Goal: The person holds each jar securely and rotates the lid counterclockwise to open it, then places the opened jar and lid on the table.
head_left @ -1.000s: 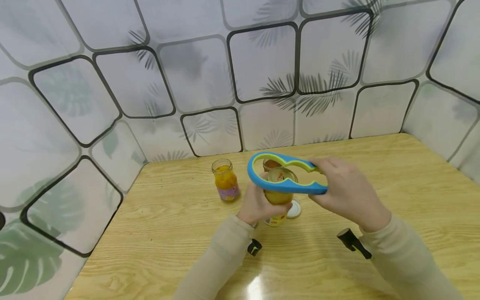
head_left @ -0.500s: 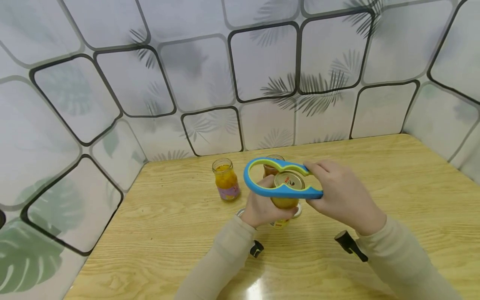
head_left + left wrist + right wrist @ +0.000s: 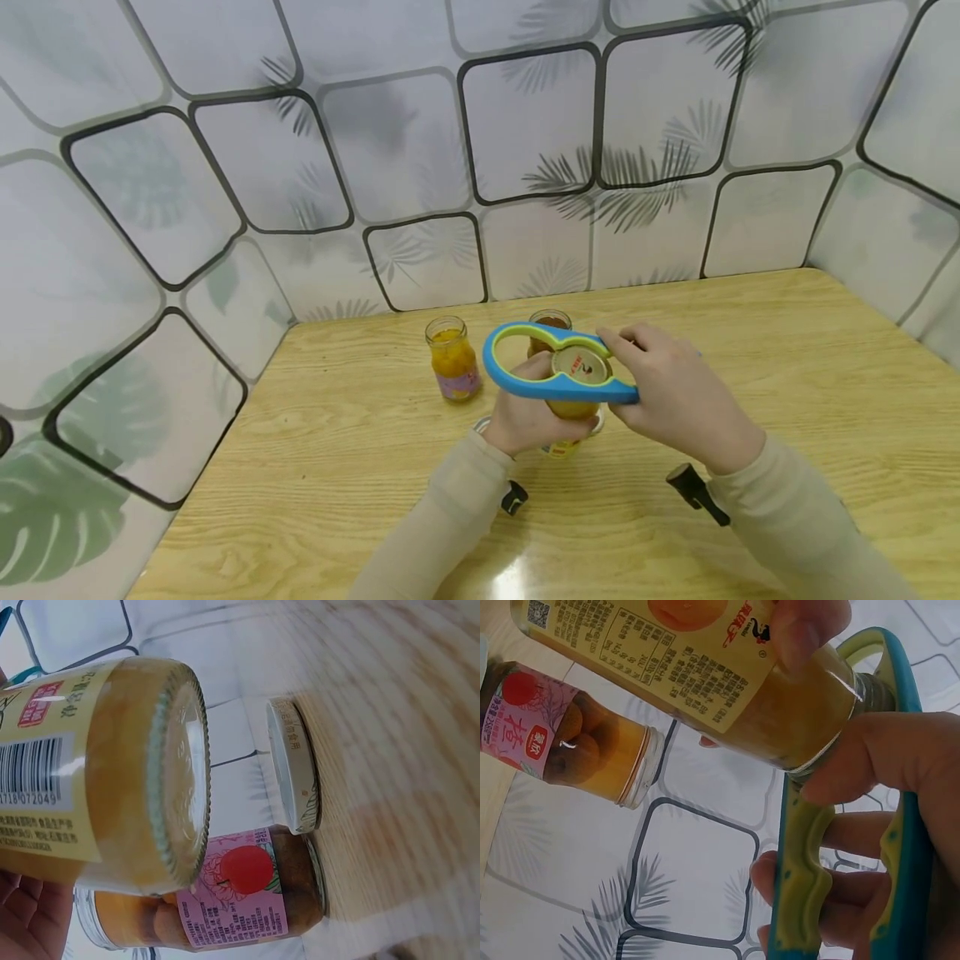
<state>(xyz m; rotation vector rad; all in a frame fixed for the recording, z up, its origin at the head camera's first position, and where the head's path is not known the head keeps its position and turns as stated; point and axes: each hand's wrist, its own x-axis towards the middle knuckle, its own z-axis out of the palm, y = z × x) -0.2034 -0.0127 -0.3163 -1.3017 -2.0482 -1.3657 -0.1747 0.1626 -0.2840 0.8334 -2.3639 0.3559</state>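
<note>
My left hand (image 3: 528, 417) grips a glass jar (image 3: 127, 780) of yellowish fruit with a yellow label, raised above the table. Its underside faces the left wrist camera. A gold lid (image 3: 581, 364) closes the jar. With my right hand (image 3: 682, 396) I hold a blue and green jar opener (image 3: 540, 388) by its handle ends. In the head view its inner scalloped edges frame the lid, which lies in the hollow nearest my right fingers. The right wrist view shows the opener's arms around the jar's neck end, with my right thumb close by.
A lidless jar of orange fruit (image 3: 453, 367) stands to the left on the wooden table (image 3: 322, 467). Behind my hands is another lidless jar (image 3: 247, 889) with a pink label. A removed lid (image 3: 296, 765) lies beside it, and another lid (image 3: 482, 423) shows by my left wrist.
The held jar has shifted slightly right. My right hand has moved the opener left and a little lower, bringing its hollow around the lid.
</note>
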